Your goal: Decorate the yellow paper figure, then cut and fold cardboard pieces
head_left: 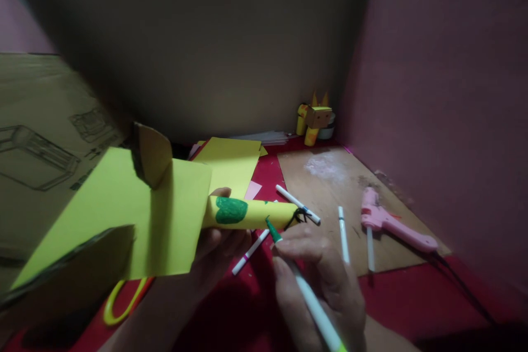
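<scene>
My left hand (218, 245) is closed around a yellow paper-covered craft piece (165, 214) with a rolled yellow tube (264, 214) sticking out to the right. A green patch (231, 210) is drawn on the tube. My right hand (317, 280) grips a green marker (305, 291). Its tip touches the tube's lower side near the right end. Dark thread or scribble sits at the tube's end (299, 215).
Several white markers (297, 204) lie on the red surface and on a brown board (330, 187). A pink glue gun (396, 225) rests on the board at right. Yellow paper sheets (231, 159) and a small cardboard animal figure (315, 121) sit at the back. Yellow scissor handles (119, 308) show lower left.
</scene>
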